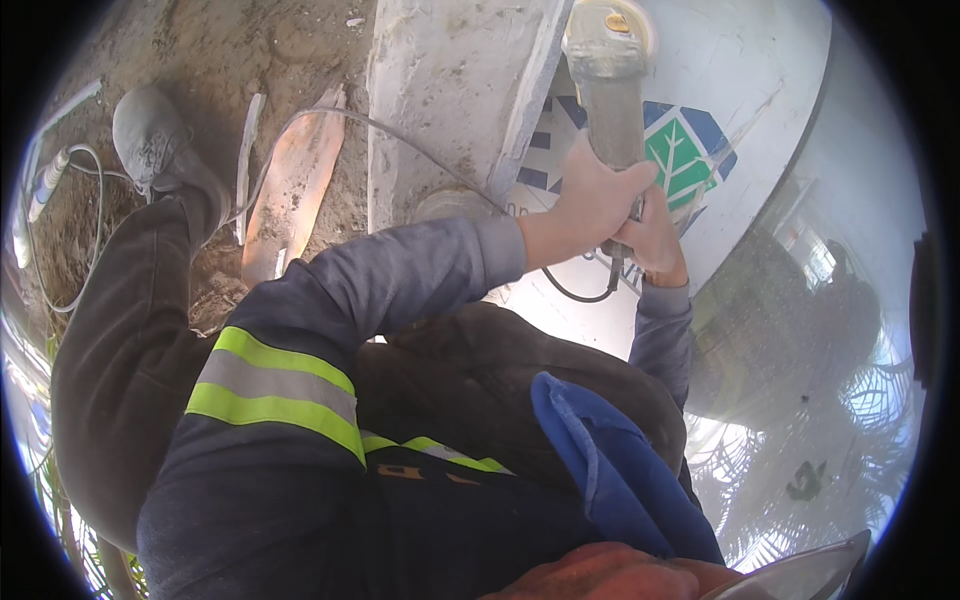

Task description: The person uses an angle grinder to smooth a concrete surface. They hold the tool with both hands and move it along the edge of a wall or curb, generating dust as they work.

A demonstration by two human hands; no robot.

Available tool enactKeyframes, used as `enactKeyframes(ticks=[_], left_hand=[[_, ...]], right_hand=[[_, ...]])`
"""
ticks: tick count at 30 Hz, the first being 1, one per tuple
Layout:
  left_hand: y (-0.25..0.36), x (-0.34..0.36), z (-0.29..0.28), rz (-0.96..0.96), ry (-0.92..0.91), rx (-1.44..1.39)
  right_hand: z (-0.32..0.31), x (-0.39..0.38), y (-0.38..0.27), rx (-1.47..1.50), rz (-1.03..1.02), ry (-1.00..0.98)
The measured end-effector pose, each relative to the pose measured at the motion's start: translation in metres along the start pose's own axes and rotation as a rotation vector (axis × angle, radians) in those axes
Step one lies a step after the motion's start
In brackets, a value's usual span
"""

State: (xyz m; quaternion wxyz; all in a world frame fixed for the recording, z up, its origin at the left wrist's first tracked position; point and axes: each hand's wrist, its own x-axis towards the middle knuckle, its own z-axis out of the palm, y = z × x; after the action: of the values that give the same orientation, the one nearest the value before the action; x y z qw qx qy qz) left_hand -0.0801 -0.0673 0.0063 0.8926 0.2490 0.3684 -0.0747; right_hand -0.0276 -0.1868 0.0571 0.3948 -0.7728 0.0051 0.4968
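Showing beyond the hands (pixel 590 195): white panel (pixel 765 65), pale slab (pixel 440 90), brown dirt (pixel 250 50).

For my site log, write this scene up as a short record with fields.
Tool: grinder, grey and dusty
Left hand: wrapped around the grinder's body
Right hand: gripping its rear end
Cord: leaves the rear end
Backdrop: white panel with a green leaf mark
Ground: dirt, with a board left of a pale slab
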Motion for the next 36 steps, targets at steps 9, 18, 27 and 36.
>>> enactKeyframes(ticks=[9,18,27,36], left_hand=[[0.0,0.005,-0.004,0.023,0.021,0.029],[0.008,0.015,-0.006,-0.033,0.041,0.031],[-0.011,-0.01,-0.001,0.042,0.002,0.015],[0.004,0.018,-0.01,-0.01,0.025,-0.007]], right_hand=[[0.0,0.009,0.004,0.007,-0.007,0.007],[-0.002,0.019,-0.002,0.057,0.049,-0.044],[0.001,-0.009,0.008,-0.036,-0.049,0.004],[0.0,0.024,0.003,0.118,0.068,-0.069]])
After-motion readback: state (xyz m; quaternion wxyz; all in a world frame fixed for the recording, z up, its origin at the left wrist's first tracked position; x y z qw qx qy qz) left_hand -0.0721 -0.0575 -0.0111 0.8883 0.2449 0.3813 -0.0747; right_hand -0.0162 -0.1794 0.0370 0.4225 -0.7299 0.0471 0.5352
